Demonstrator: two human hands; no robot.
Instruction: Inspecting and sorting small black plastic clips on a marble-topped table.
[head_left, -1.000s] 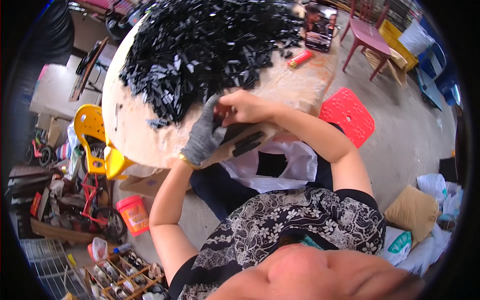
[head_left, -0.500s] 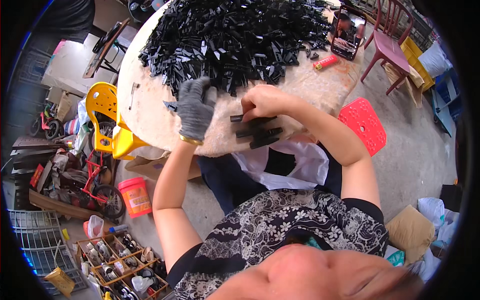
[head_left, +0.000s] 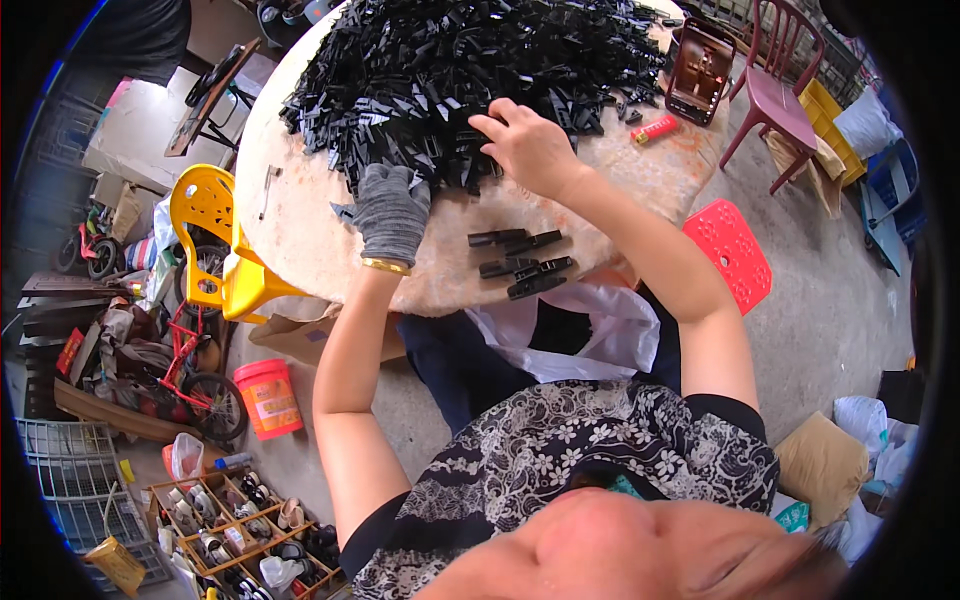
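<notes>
The left hand (head_left: 392,210) is wearing a grey fabric glove (head_left: 390,228), a gold-coloured band (head_left: 386,266) is circling that wrist, and the right hand (head_left: 533,150) is going bare; a black top (head_left: 560,435) with plain short sleeves (head_left: 730,418) is showing a white floral, scrolling print above dark navy trousers (head_left: 458,352)

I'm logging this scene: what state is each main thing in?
Pile: heaped, loose
Left hand: gloved, at the pile's edge
Right hand: bare, open, at the pile
Near pieces: lying apart from the pile
Phone: screen lit
Red cylinder: on its side
Bag: mouth open
Bucket: upright
Yellow chair: upright
Maroon chair: upright
</notes>
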